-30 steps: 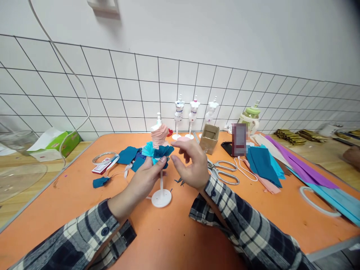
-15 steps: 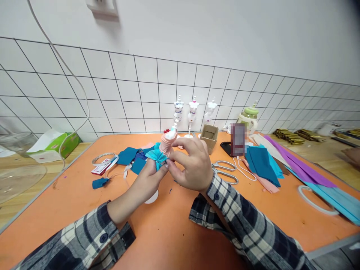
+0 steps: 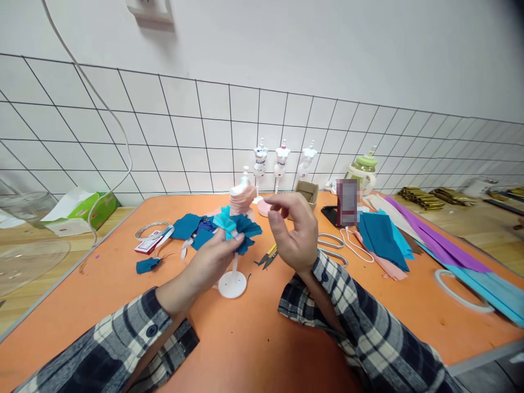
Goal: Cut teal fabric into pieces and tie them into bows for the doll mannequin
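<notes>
My left hand (image 3: pixel 216 252) is closed on the gathered crepe paper skirt of a miniature dress form. The skirt is light turquoise (image 3: pixel 225 219) on one side and dark teal (image 3: pixel 247 229) on the other. Pink paper wraps the dress form's bodice (image 3: pixel 241 200), and its round white base (image 3: pixel 232 285) shows below my hand, slightly tilted. To the right, apart from the form, my right hand (image 3: pixel 295 232) is raised with thumb and forefinger apart and nothing visible in it. Thread snips (image 3: pixel 268 256) with yellow on them lie on the table between my hands.
Several dark teal paper pieces (image 3: pixel 186 226) lie behind my left hand. Three white dress forms (image 3: pixel 281 155) stand at the back beside a small cardboard box (image 3: pixel 307 192). Scissors (image 3: pixel 333 241) are right of my right hand. Paper strips (image 3: pixel 434 232) and a tape ring (image 3: pixel 462 292) lie at the right.
My right hand has let go of the dress form and moved right. The form has turned upright in my left hand, bringing the teal side of the skirt and the base into view.
</notes>
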`<state>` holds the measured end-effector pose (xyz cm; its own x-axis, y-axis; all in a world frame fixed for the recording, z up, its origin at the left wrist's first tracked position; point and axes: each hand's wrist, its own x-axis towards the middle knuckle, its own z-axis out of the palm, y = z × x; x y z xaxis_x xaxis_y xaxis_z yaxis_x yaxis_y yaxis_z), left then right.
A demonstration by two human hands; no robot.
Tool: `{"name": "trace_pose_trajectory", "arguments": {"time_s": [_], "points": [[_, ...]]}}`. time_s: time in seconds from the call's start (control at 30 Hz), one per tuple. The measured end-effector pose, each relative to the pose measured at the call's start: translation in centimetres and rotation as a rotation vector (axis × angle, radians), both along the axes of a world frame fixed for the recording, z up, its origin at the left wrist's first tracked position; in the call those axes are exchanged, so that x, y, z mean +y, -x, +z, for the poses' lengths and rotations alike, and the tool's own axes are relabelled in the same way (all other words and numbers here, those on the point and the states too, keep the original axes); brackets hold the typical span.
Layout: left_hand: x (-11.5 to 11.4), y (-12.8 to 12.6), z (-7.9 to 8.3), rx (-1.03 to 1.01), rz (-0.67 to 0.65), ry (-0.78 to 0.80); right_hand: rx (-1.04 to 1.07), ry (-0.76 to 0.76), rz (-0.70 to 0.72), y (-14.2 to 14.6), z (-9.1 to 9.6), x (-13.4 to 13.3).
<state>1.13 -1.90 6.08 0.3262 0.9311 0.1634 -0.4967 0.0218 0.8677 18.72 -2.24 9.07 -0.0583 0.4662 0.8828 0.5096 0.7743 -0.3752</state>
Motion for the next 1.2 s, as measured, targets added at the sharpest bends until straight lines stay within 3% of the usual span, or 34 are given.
{"name": "trace_pose_trajectory", "arguments": {"time_s": [0.07,0.17,0.27,0.33,0.43,0.57,0.63,0.77,0.9,1.07,1.13,1.2], "points": [[0.2,0.3,0.0,-0.073,-0.013,0.061,0.008,0.143,-0.013,0.1,0.0,0.1],[0.5,0.6,0.3,-0.143,-0.004,0.077,-0.157,0.456,0.035,0.5,-0.5,0.8],[0.9,0.7,0.4,-0.174,0.02,0.046,-0.163,0.592,0.092,1.1,-1.3,1.7],[1.1,0.7,0.2,-0.186,0.022,0.032,-0.079,0.559,0.099,1.4,-1.8,2.0],[1.5,0.5,-0.2,-0.199,0.045,0.034,0.009,0.351,-0.008,1.6,-2.7,1.8],[1.4,0.4,-0.4,-0.208,0.025,0.04,-0.286,-0.04,-0.073,1.9,-3.7,1.2],[1.2,0.5,-0.3,-0.214,0.002,0.042,-0.392,-0.131,-0.137,2.0,-4.1,1.1],[0.9,0.5,0.0,-0.208,-0.02,0.065,-0.418,-0.141,-0.257,1.8,-4.4,1.4],[0.9,0.3,-0.2,-0.152,-0.018,0.088,-0.323,-0.122,-0.247,1.6,-4.2,1.7],[0.9,0.3,-0.6,-0.081,0.056,0.034,-0.088,0.169,-0.176,1.6,-3.9,2.2],[0.9,0.3,-0.6,-0.084,0.065,0.021,-0.11,0.108,-0.217,1.3,-4.3,2.5],[0.8,0.3,-0.6,-0.101,0.047,0.03,-0.246,-0.113,-0.27,1.0,-4.8,2.8]]}}
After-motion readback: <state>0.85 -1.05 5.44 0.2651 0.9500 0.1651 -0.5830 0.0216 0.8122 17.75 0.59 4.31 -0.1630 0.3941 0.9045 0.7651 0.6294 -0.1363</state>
